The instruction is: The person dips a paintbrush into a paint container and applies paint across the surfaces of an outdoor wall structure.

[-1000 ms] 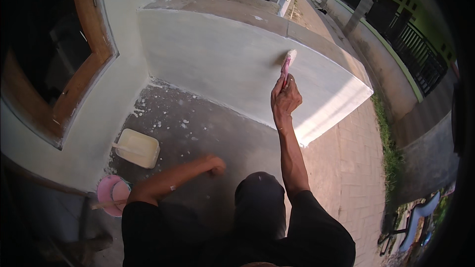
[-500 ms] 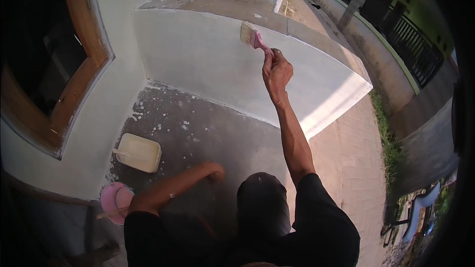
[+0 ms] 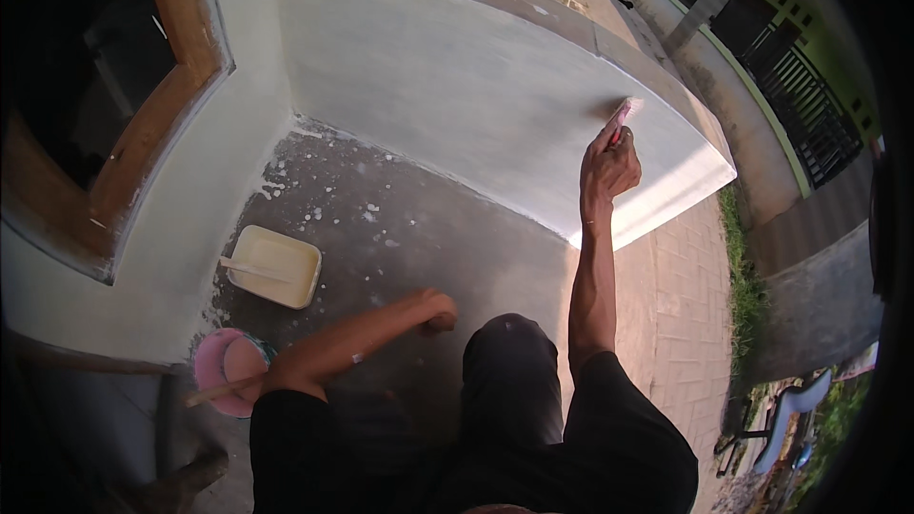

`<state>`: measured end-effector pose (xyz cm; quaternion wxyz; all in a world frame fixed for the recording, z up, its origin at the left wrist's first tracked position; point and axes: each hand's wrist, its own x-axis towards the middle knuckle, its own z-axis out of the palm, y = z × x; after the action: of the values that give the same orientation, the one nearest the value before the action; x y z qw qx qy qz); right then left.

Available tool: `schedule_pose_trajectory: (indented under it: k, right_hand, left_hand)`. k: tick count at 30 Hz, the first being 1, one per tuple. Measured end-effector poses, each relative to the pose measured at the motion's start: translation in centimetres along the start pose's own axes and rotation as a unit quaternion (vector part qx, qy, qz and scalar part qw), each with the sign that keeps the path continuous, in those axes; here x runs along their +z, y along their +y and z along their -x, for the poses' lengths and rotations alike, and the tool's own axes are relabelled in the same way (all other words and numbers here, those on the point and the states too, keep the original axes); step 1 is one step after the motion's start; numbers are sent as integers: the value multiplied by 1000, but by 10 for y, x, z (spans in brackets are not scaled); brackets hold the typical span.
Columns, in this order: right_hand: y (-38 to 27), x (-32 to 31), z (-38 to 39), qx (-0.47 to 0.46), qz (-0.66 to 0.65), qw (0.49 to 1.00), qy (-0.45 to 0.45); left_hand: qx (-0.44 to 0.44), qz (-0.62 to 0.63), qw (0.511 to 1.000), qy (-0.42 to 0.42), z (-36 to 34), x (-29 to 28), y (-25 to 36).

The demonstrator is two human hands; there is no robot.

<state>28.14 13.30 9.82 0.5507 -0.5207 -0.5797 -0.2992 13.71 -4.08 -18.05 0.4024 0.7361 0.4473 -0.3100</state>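
My right hand [image 3: 610,169] is shut on the pink handle of a paintbrush [image 3: 625,112], whose pale bristles touch the white face of the low wall [image 3: 433,62] near its upper edge, toward the right end. My left hand [image 3: 437,311] is curled closed over the grey concrete floor, left of my dark-clad knee [image 3: 510,362]; whether anything is inside it is hidden. To the left, a cream rectangular tub [image 3: 271,276] of pale paint has a flat stick across it. Beside my left forearm is a pink bucket [image 3: 217,362] with a stick in it.
A wood-framed window [image 3: 133,162] is set in the left wall. White spatters dot the floor. Right of the low wall runs a paved path [image 3: 671,324] with grass [image 3: 747,314], a fence [image 3: 804,109] and part of a parked vehicle [image 3: 800,400].
My right hand and the brush went up and left half a second ago and are now further right along the wall, the brush turned upright. My left arm has shifted slightly.
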Motion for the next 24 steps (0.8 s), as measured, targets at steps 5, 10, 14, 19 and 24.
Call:
schedule_pose_trajectory:
  k: [5,10,14,19,24]
  right_hand:
    - [-163,54,25,-55,-209,970,-110]
    - [-234,85,13,-113,-348,916,-168]
    - [-212,84,-4,-121,-344,919,-151]
    - [-54,44,-23,-24,-245,966,-85]
    - [72,-34,-22,62,-31,997,28]
  left_hand:
    - [18,22,999,30,4,7,-16]
    - [53,-120,991,-28,20,9,-22]
    - [47,-149,987,-34,17,15,-25]
    - [57,-144,987,-34,10,5,-12]
    - [61,-142,988,-28,8,1,-11]
